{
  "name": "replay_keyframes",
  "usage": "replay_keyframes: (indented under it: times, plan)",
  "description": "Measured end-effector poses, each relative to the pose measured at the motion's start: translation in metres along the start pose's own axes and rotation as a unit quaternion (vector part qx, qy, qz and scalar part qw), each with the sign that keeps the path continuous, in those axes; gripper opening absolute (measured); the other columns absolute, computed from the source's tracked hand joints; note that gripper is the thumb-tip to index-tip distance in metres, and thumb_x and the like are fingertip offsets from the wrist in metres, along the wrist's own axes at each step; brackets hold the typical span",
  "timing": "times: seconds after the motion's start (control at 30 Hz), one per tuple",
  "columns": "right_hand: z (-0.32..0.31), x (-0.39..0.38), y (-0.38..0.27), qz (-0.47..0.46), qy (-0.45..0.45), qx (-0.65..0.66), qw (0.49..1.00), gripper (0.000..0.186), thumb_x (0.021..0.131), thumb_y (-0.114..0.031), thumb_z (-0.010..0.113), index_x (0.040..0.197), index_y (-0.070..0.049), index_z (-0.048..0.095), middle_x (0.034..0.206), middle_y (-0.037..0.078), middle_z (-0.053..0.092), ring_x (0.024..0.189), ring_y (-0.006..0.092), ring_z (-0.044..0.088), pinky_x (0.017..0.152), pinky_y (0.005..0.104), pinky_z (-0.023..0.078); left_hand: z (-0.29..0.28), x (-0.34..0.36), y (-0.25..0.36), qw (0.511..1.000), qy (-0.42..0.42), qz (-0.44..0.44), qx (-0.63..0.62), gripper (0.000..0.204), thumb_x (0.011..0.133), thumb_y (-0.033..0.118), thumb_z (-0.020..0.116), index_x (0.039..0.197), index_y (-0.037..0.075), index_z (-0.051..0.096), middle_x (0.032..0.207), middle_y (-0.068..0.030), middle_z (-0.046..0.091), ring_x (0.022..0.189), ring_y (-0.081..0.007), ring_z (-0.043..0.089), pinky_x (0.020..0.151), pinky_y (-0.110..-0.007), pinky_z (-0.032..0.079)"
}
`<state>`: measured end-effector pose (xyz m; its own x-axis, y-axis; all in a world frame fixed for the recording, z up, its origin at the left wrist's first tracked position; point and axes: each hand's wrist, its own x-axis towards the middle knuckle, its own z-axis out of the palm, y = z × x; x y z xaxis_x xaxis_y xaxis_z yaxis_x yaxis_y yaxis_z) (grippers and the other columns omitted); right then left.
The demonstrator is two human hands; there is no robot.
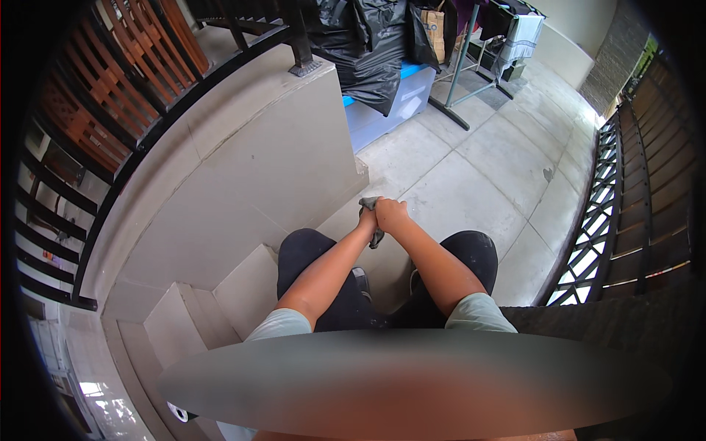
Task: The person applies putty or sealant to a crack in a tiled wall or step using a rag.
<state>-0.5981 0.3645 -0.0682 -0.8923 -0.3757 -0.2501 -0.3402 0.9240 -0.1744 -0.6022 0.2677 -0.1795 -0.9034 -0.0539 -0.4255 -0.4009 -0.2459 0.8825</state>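
Note:
A dark grey cloth (376, 239) is bunched between my two hands, out in front of my knees. One end pokes up above the fingers and another hangs below. My left hand (367, 217) is closed around it, partly hidden behind the right. Pressed against the left, my right hand (391, 213) is closed on the same cloth, knuckles uppermost. Both forearms stretch forward between my knees in dark trousers. Below the hands, part of a shoe (361, 282) shows near the floor.
Tiled steps (198, 316) and a low wall (257, 158) with black railing lie to the left. Ahead, black plastic bags (368, 59) cover a blue-lidded box (397, 106), beside a drying rack (460, 70) with cloths. A metal gate (640, 198) runs along the right.

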Motion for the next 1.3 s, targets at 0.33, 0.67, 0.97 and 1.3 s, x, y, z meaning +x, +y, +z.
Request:
replay_keyframes:
  times: [0.33,0.67,0.97,1.3]
  plan:
    - [-0.239,-0.039,0.059,-0.486,0.131,0.763,0.406,0.08,0.074,-0.036,0.078,0.145,-0.016,0.046,0.155,0.01,0.038,0.147,0.0312,0.027,0.114,0.059,0.028,0.013,-0.017,0.007,0.999,0.046,0.001,-0.013,0.033,0.087,0.006,0.052,0.12,0.001,0.056,0.096,-0.0117,0.065,0.078,-0.0215,0.066,0.068,-0.037,0.054]
    - [-0.469,-0.045,0.068,-0.664,0.066,0.682,0.299,0.09,0.062,-0.024,0.066,0.148,-0.018,0.043,0.16,0.014,0.028,0.147,0.0379,0.024,0.115,0.0646,0.023,-0.038,0.006,-0.02,0.986,0.022,-0.132,0.1,0.028,0.097,0.017,0.046,0.098,-0.002,0.065,0.084,-0.0152,0.07,0.075,-0.0276,0.067,0.067,-0.043,0.053]
    - [-0.369,-0.039,0.071,-0.544,0.033,0.769,0.334,0.098,0.063,-0.036,0.069,0.152,-0.022,0.032,0.16,0.016,0.028,0.148,0.0389,0.022,0.117,0.0629,0.018,-0.029,0.0,-0.014,0.984,-0.032,-0.124,0.122,0.018,0.088,0.008,0.051,0.089,0.003,0.069,0.073,-0.0125,0.067,0.064,-0.0248,0.063,0.056,-0.043,0.048]
    - [-0.117,0.005,0.035,0.002,0.076,0.954,0.289,0.072,0.077,-0.019,0.047,0.147,-0.014,0.029,0.15,0.015,0.044,0.134,0.0369,0.045,0.109,0.0549,0.036,-0.025,-0.019,0.026,0.975,-0.123,-0.148,-0.11,0.024,0.089,0.017,0.072,0.102,-0.001,0.062,0.09,-0.0181,0.072,0.071,-0.0254,0.068,0.065,-0.039,0.055]
